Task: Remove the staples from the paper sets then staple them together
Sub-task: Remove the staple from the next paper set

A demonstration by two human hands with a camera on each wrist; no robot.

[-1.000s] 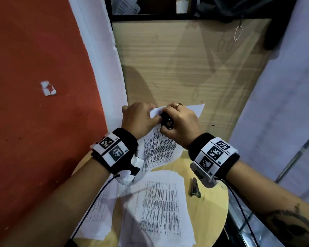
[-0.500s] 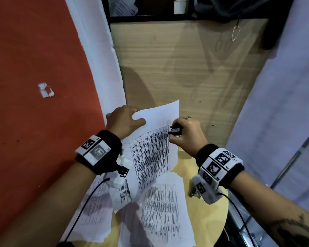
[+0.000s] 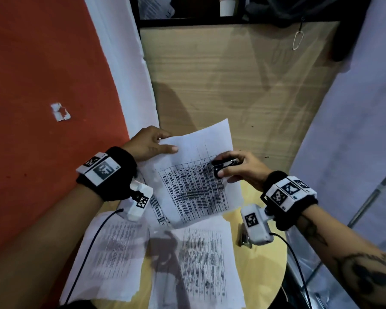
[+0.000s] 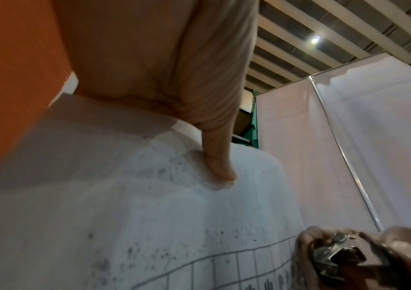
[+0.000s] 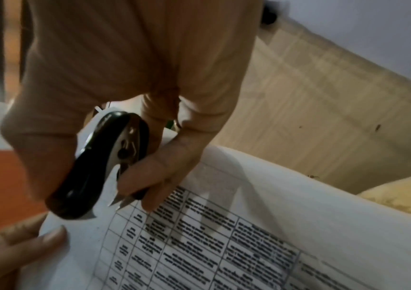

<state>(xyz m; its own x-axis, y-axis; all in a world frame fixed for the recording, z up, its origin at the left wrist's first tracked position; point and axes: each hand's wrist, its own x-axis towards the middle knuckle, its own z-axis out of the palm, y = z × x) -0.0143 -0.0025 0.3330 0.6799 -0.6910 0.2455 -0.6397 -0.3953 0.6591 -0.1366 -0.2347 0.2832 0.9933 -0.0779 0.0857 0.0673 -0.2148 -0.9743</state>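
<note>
My left hand (image 3: 167,142) pinches the top left corner of a printed paper set (image 3: 194,175) and holds it up, tilted, over the table. The thumb (image 4: 219,166) lies on the sheet's face (image 4: 124,215); the other fingers are behind it. My right hand (image 3: 218,168) grips a black staple remover (image 3: 227,163) at the sheet's right edge. In the right wrist view the staple remover (image 5: 105,160) has its metal claws just above the paper (image 5: 249,245). Two more paper sets (image 3: 112,259) (image 3: 201,264) lie flat on the table.
The round yellow table (image 3: 261,275) stands against a wooden panel (image 3: 232,85), with an orange wall (image 3: 42,85) to the left and a white partition (image 3: 354,108) to the right. A small metal tool (image 3: 243,238) lies on the table, partly hidden by the right wrist camera.
My hands, close together at the paper's top corner a second ago, have moved apart. The left drew the corner leftward, opening the sheet out; the right moved right with the staple remover.
</note>
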